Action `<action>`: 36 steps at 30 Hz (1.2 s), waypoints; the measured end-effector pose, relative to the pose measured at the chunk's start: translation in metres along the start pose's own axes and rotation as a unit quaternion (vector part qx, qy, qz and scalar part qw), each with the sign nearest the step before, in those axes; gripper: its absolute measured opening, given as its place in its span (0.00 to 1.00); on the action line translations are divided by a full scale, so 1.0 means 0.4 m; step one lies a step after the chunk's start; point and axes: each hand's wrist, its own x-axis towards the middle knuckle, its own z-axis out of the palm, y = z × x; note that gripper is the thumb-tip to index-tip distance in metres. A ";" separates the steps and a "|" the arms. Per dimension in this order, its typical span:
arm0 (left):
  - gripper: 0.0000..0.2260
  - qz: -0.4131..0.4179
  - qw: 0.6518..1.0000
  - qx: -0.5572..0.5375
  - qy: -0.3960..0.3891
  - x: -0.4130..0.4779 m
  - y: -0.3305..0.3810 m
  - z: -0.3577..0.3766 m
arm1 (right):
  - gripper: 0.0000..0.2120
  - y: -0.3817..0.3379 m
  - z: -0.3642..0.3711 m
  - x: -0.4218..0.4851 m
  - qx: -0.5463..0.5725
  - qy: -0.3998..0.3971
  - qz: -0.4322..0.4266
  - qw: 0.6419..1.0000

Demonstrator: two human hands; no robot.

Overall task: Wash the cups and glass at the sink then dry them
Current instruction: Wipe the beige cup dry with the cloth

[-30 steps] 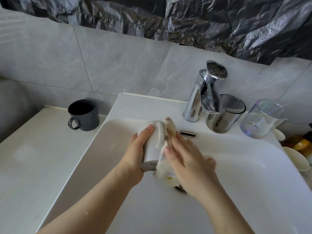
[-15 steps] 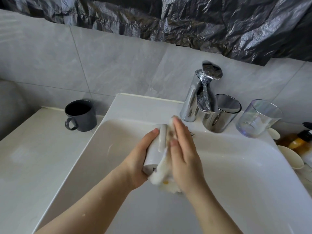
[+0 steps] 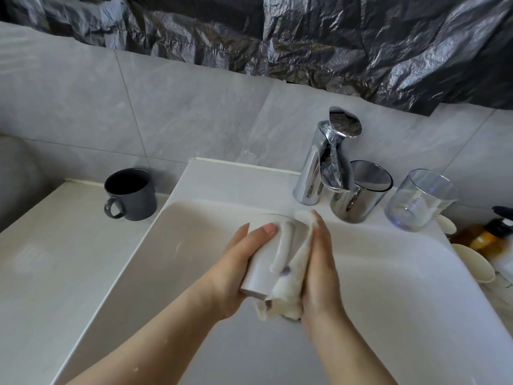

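Plastic sheet: black, crinkled plastic sheet [image 3: 333,37] hangs across the top of the wall, its lower edge ragged.
Wall: large grey tiles [image 3: 194,112] with thin pale joints, under the sheet.
Faucet: chrome faucet [image 3: 313,173] stands upright on the back ledge of the sink [image 3: 236,176], its flat lever [image 3: 345,125] on top and its spout reaching forward.
Counter: pale counter [image 3: 55,259] to the left, butting against the wall.
Bottle: amber bottle [image 3: 488,237] with a black pump [image 3: 502,212], at the far right edge.
Dishes: a cream dish [image 3: 474,262] just in front of the bottle, and a smaller cream piece [image 3: 447,226] behind it, partly hidden.
Far left: a grey rounded shape [image 3: 16,173], too cut off to tell.
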 end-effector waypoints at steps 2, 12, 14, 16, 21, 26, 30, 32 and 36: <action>0.35 -0.015 0.999 -0.031 0.010 0.002 0.000 0.001 | 0.18 0.011 0.009 -0.015 -0.062 -0.023 -0.015 0.998; 0.35 0.032 0.999 0.024 0.033 0.002 0.006 -0.004 | 0.19 -0.033 0.012 -0.016 0.108 -0.032 0.140 0.984; 0.46 0.059 0.994 0.083 0.049 0.007 0.015 0.001 | 0.27 -0.011 0.006 -0.019 0.124 -0.039 0.184 0.974; 0.48 0.103 0.982 0.147 0.060 0.012 0.032 0.003 | 0.35 -0.005 0.018 -0.021 0.096 -0.026 0.142 0.985; 0.30 0.076 0.991 0.093 0.064 -0.022 0.031 0.006 | 0.15 -0.010 0.040 -0.024 -0.098 0.008 -0.024 0.995; 0.37 0.087 0.985 0.146 0.027 -0.031 0.033 0.024 | 0.13 0.008 0.039 -0.031 -0.129 0.044 -0.034 0.990; 0.36 0.110 0.988 0.103 0.029 -0.038 0.036 0.035 | 0.18 -0.008 0.028 -0.023 0.028 0.027 0.061 0.997; 0.30 0.108 0.993 0.052 0.018 -0.033 0.032 0.030 | 0.18 -0.006 0.018 -0.010 0.150 0.024 0.199 0.968; 0.35 0.074 0.995 0.006 0.070 -0.014 0.029 0.009 | 0.18 -0.006 0.062 -0.049 -0.112 0.043 -0.020 0.993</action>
